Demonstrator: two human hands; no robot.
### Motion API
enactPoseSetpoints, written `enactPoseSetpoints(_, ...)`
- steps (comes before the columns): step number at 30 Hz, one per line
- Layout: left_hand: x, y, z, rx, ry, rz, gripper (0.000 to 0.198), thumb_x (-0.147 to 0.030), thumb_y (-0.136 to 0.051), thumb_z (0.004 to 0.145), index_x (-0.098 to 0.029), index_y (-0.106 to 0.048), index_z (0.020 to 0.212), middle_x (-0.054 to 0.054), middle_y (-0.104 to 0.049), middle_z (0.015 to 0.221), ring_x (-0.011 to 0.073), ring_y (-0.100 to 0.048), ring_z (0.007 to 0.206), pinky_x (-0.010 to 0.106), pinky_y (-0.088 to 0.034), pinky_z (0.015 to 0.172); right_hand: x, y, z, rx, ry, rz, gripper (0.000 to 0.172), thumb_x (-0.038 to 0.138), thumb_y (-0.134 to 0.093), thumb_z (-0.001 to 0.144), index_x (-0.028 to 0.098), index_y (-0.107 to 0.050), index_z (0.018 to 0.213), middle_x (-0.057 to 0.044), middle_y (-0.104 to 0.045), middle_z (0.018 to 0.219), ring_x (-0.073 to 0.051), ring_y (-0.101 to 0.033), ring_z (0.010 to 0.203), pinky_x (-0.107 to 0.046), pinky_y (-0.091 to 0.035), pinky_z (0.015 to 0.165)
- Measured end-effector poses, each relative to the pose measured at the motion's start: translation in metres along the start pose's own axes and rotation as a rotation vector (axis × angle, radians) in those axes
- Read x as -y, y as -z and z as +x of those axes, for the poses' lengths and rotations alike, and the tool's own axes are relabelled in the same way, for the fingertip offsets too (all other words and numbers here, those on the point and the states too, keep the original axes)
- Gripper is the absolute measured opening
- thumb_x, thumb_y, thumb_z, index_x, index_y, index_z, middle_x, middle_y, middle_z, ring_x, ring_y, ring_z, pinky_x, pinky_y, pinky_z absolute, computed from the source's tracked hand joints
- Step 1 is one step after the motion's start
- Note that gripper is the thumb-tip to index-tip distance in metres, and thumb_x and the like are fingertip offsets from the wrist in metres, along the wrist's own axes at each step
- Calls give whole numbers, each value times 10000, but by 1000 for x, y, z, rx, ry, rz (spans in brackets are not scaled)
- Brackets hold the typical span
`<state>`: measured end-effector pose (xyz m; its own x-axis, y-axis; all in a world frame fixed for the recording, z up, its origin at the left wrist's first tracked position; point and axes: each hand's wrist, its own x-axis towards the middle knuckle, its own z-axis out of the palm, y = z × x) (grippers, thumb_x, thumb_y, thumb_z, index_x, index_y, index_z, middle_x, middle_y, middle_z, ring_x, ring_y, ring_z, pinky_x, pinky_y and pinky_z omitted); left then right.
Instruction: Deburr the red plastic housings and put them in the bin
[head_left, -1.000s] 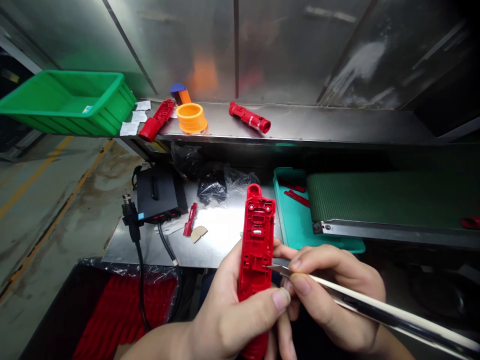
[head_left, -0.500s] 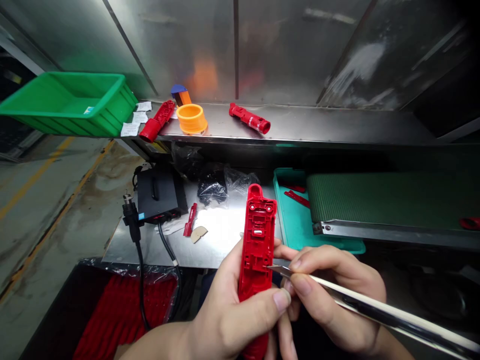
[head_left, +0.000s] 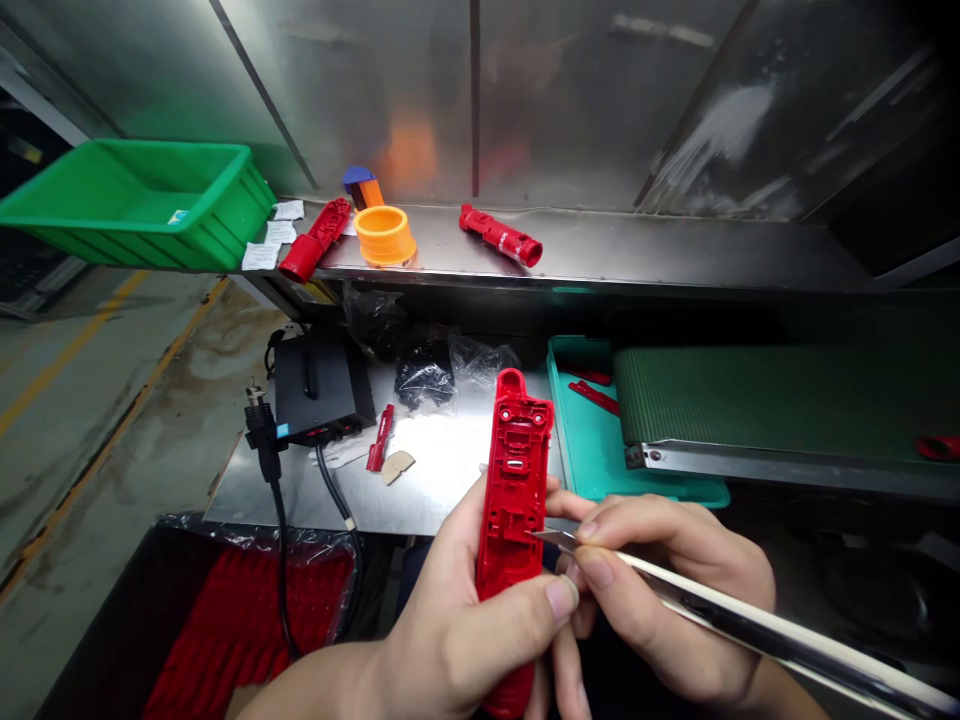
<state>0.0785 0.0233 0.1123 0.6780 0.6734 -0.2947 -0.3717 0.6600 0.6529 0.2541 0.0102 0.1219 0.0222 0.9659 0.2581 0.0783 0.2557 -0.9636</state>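
Conveyor [head_left: 735,400]: running off at far right, well apart from the work in hand.
Counter [head_left: 442,500]: stretching away beyond the work, to the left and centre.
Teal tray [head_left: 592,475]: just far-right of the work, partly under the left end of the conveyor.
Red housing [head_left: 514,490]: held up on the near side of the counter; long axis running near to far, leaning only a touch right at the far end; hollow, ribbed face turned up to view; near end partly covered.
Left grip [head_left: 457,630]: wrapped round the near half of the red housing, palm along the left side, thumb laid across toward the right; nearer of the two to the red housing, and touching.
Right grip [head_left: 697,550]: to the right of the red housing; thumb and index fingertip pinching the knife [head_left: 750,622] close behind the blade [head_left: 559,541].
Knife: handle slanting off to near right, roughly crosswise to the red housing's long axis.
Blade: pointing left, tip at the right wall of the red housing, about halfway along; pressing or only hovering there, cannot tell. By judgement, the crossing on which any stroke hinges.
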Motion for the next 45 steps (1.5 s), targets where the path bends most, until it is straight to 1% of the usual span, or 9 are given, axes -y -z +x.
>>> enactPoseSetpoints(3,1,1,0,-9,-6,3,601,-478,-748,906,-195,-541,1395,0,-696,595,185,-658,424,240,-478,435,1,-2,2,-2,22,-26,288,89,-758,843,328,-787,1001,71,-779,704,-171,-796,641,-209,-679,719)
enactPoseSetpoints(7,4,3,1,19,-1,-17,620,-474,-736,923,-182,-505,1418,1,-710,608,154,-623,393,218,-470,429,3,-3,4,-11,55,-74,262,88,-764,842,311,-784,978,37,-819,810,-217,-825,758,-207,-679,680)
enactPoseSetpoints(12,5,4,2,78,37,-59,656,-479,-717,952,-171,-408,1442,-36,-680,559,115,-556,343,157,-403,373,4,0,3,24,49,-75,256,94,-743,861,320,-765,978,50,-804,777,-186,-792,621,-200,-652,582)
enactPoseSetpoints(19,2,4,2,17,7,-33,614,-479,-748,931,-155,-473,1374,-13,-714,603,121,-599,396,193,-439,445,4,0,3,27,47,-154,207,124,-739,862,320,-737,928,77,-793,752,-144,-759,555,-161,-617,571)
enactPoseSetpoints(28,10,9,4,94,27,-85,676,-452,-692,973,-155,-337,1467,-41,-691,547,110,-528,315,160,-404,377,5,-1,3,19,30,-163,205,100,-736,849,301,-739,892,71,-776,704,-141,-739,524,-169,-599,553)
enactPoseSetpoints(33,5,6,4,89,37,-88,706,-461,-707,961,-147,-353,1485,-50,-673,532,98,-518,329,159,-392,400,3,0,1,56,-13,-69,216,106,-737,865,315,-737,919,88,-761,670,-131,-713,494,-186,-616,576)
enactPoseSetpoints(38,-1,1,4,26,1,-65,597,-458,-754,921,-156,-477,1355,-41,-667,562,114,-583,404,162,-368,406,0,1,-1,128,-68,61,212,101,-710,921,299,-731,994,54,-755,644,-178,-731,495,-250,-649,602)
enactPoseSetpoints(41,1,1,3,48,-10,-63,583,-437,-729,943,-150,-455,1370,-54,-651,536,101,-553,367,157,-357,412,0,1,0,143,-64,92,214,93,-701,927,290,-735,1003,45,-763,658,-186,-735,488,-248,-647,590)
enactPoseSetpoints(45,6,5,3,69,8,-69,669,-444,-704,963,-142,-368,1456,-40,-683,541,104,-507,311,160,-373,377,2,1,2,99,-47,52,257,86,-722,894,321,-744,998,70,-768,691,-154,-736,500,-191,-611,543)
